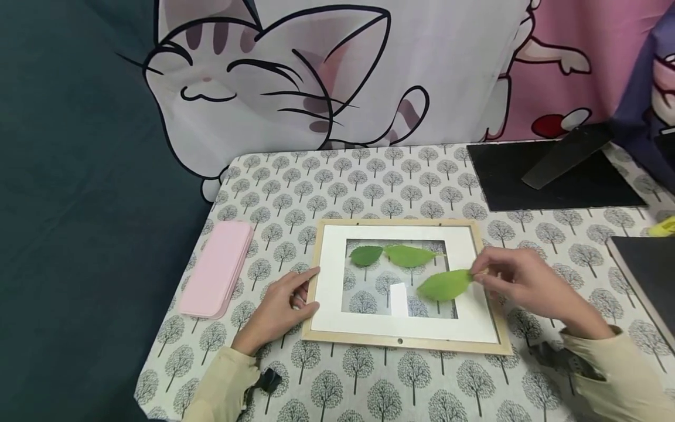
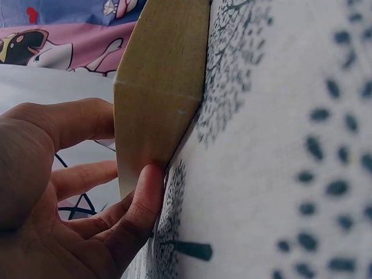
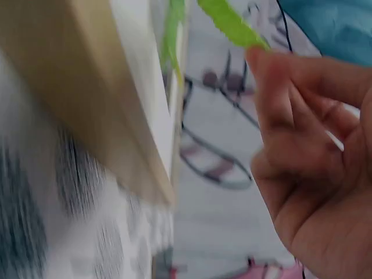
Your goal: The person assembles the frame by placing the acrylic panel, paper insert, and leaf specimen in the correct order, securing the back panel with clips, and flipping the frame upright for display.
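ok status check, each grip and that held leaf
Right grip pinches light-green leaf over wooden picture frame. Left grip touches frame's left edge. Two other leaves lie inside frame; no obstruction seen.

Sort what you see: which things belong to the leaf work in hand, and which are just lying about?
In use:
- wooden frame
- leaf pinched by the right hand
- small dark leaf and pale-green leaf in the frame's window

Apparently lying about:
- pink case
- black sheet

A cartoon-print curtain (image 1: 369,64) hung behind the black mat (image 1: 501,184); a pink case (image 1: 217,266) lay well left of the mat, a yellow object (image 1: 664,227) near its front right corner.
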### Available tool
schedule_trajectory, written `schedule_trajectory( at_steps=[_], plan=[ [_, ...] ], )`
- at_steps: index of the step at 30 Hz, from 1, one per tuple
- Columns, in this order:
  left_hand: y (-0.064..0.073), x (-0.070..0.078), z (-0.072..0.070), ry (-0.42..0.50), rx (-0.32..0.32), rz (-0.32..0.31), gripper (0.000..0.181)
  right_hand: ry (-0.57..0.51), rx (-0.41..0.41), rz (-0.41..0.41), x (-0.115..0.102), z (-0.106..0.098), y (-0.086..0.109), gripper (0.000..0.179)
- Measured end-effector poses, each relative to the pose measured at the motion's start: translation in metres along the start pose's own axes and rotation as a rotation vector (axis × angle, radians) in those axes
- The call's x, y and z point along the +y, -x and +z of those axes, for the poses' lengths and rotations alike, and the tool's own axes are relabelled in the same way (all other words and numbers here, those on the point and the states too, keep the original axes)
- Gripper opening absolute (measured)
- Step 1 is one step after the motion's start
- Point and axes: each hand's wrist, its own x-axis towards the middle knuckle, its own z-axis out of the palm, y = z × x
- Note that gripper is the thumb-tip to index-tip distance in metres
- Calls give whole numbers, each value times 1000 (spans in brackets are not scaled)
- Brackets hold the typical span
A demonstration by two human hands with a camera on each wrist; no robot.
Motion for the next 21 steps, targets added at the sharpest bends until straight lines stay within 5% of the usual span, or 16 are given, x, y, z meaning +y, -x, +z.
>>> schedule_trajectory(
  at_steps=[7, 15, 21],
  plan=[
    [0, -1, 0, -1, 1, 6, 69, 138, -47, 41, -14, 27, -26, 24],
    [0, -1, 0, -5, -1, 12, 68, 401, -222, 36, -27, 30, -34, 24],
    [-1, -1, 0, -2, 1, 14, 68, 485, -275, 12, -38, 35, -43, 23]
  ],
)
